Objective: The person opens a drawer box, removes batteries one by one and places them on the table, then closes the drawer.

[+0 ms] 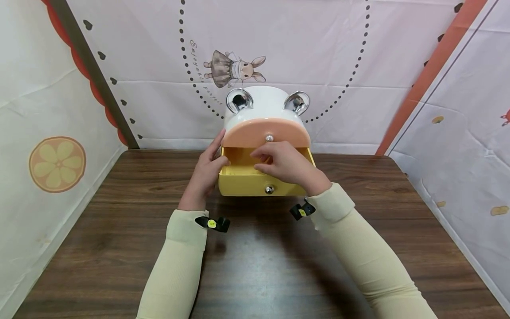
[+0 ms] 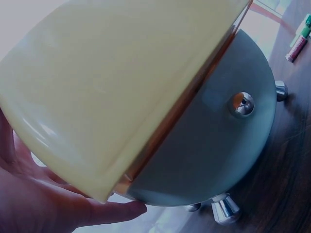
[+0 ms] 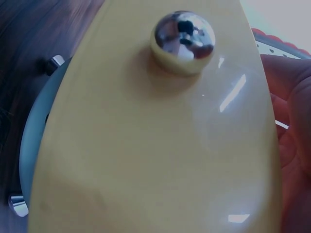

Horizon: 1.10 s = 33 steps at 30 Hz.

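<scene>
A small drawer cabinet (image 1: 266,106) with a white top and two shiny round ears stands at the back of the table. Below its peach front, the yellow drawer (image 1: 243,185) is pulled out. My left hand (image 1: 204,177) lies along the cabinet's left side, thumb by the drawer's rim. In the left wrist view a finger (image 2: 119,211) extends beside the blue-grey lower front (image 2: 204,126). Over the drawer opening hovers my right hand (image 1: 284,163), fingers bent, with a gap between thumb and index finger. No held thing can be made out; its other fingers are partly hidden.
A silver knob (image 1: 269,189) sticks out of the yellow front, another (image 1: 269,138) from the peach one. A printed cloth (image 1: 159,53) hangs behind the dark wooden table (image 1: 255,266). Pen-like sticks (image 2: 297,46) lie beyond the cabinet in the left wrist view.
</scene>
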{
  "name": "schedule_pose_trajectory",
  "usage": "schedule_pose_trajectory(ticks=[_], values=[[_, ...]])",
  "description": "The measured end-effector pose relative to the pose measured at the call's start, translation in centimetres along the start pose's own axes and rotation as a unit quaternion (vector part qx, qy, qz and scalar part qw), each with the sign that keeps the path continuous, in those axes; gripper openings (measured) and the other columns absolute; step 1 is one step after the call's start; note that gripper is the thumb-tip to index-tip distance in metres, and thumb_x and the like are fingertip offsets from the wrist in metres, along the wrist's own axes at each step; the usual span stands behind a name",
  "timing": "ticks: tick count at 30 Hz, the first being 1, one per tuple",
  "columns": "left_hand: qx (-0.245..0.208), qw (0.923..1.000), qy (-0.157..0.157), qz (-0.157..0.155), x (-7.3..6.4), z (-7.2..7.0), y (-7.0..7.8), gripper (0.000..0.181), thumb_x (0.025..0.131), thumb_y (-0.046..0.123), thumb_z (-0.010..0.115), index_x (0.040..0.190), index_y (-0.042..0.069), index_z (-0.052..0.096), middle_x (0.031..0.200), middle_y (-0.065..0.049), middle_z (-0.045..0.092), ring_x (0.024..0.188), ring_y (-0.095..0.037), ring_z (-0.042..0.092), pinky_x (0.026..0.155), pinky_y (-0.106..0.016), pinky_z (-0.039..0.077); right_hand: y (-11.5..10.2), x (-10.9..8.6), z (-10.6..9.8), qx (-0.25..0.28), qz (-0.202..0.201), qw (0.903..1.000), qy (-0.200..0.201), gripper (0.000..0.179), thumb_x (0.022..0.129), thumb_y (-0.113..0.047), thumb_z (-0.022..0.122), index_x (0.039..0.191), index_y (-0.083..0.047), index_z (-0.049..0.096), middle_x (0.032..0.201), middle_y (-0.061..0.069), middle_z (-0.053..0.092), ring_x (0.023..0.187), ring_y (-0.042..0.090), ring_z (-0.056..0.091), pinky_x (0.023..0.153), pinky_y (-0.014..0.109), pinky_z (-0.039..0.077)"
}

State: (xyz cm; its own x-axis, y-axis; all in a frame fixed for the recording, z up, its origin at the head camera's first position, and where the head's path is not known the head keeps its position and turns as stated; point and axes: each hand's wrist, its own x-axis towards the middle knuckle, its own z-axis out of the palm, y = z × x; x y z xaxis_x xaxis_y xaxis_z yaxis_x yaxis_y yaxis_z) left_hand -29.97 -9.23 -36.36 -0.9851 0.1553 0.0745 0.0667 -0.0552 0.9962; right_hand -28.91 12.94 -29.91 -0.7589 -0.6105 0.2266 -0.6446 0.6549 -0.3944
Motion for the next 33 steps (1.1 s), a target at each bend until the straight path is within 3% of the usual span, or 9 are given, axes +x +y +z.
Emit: schedule_pose_trajectory(ticks=[16,24,33], values=[[0.012,0.9999,0.010,-0.004,0.0,0.1,0.0,0.071,0.089,0.006,0.046,0.142,0.053,0.037,0.158,0.009,0.028,0.132,-0.025,0.044,0.101,-0.049,0.045,-0.8,1.5,0.5,0.007,0.006,0.9989,-0.045,0.029,0.088,-0.023,0.071,0.113,-0.008,0.072,0.105,0.004,0.074,0.094,0.016,0.066,0.088,0.032,0.053],[0.009,0.9999,0.004,-0.004,0.1,0.0,-0.1,0.067,0.093,0.008,0.045,0.144,0.051,0.035,0.159,0.010,0.027,0.137,-0.023,0.040,0.106,-0.049,0.042,-1.0,2.5,1.0,0.020,0.008,0.9965,-0.081,0.027,0.089,-0.023,0.070,0.114,-0.012,0.072,0.107,0.001,0.072,0.096,0.013,0.066,0.091,0.032,0.053],[0.007,1.0000,0.005,-0.002,0.0,0.1,0.0,0.068,0.093,0.007,0.044,0.143,0.053,0.036,0.158,0.009,0.029,0.132,-0.023,0.044,0.104,-0.046,0.045,-1.5,3.8,1.3,0.028,0.019,0.9920,-0.121,0.029,0.088,-0.024,0.071,0.114,-0.012,0.072,0.109,0.000,0.072,0.099,0.012,0.066,0.092,0.030,0.052]])
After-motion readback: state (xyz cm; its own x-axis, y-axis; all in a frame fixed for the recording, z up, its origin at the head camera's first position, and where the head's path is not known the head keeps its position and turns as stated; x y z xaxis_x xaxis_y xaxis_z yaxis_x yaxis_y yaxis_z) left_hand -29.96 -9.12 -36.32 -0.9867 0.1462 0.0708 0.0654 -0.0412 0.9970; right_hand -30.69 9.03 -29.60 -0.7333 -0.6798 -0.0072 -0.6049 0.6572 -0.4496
